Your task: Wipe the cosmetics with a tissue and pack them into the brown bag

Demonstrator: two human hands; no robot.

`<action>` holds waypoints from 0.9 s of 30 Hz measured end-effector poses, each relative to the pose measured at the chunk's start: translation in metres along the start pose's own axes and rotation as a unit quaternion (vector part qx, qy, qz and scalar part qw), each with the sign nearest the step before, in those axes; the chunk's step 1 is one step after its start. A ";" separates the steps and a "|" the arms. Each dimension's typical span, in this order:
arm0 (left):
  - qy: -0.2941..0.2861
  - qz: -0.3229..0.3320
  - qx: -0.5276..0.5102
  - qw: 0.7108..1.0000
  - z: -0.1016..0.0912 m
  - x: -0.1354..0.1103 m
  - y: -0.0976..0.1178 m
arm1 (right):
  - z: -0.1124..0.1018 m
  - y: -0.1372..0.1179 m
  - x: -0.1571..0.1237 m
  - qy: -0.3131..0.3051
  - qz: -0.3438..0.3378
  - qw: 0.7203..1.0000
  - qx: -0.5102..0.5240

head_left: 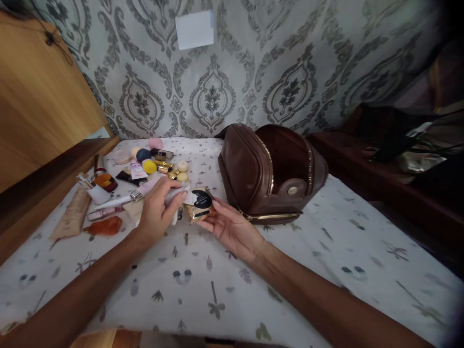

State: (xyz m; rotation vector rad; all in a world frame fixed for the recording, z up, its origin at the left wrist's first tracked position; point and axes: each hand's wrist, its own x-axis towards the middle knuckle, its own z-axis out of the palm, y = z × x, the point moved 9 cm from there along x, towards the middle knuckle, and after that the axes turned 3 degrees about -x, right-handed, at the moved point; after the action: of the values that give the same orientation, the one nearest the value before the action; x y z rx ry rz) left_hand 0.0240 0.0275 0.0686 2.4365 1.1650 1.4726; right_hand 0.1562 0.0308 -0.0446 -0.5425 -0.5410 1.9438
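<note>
My right hand point(234, 227) grips a small gold compact point(198, 212) with a black round label on top, tilted above the cloth. My left hand point(159, 205) is closed on a white wipe point(185, 194), whose edge touches the compact's left side. Cosmetics lie just beyond and left of my left hand: a black tube point(130, 179), gold lipstick tubes point(166, 167), a yellow sponge point(149, 166), an orange bottle point(105, 226) and a beige tube point(72, 215). To the right of the compact stands a brown toiletry bag point(241, 169), its top unzipped and its dark inside showing.
A white printed cloth point(203, 299) covers the table. Patterned wallpaper point(213, 92) rises behind, with a white card point(195, 30) on it. A wooden panel point(47, 92) borders the left, and a dark ledge with cables point(391, 159) runs along the right.
</note>
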 end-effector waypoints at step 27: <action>-0.045 0.233 0.135 0.962 0.018 -0.018 0.053 | 0.011 -0.003 0.004 -0.051 -0.016 0.998 0.026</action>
State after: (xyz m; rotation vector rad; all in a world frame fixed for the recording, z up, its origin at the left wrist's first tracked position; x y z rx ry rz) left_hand 0.0637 -0.0158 0.0677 3.0954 0.8571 1.3475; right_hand 0.1507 0.0345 -0.0348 -0.4017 -0.5579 1.9570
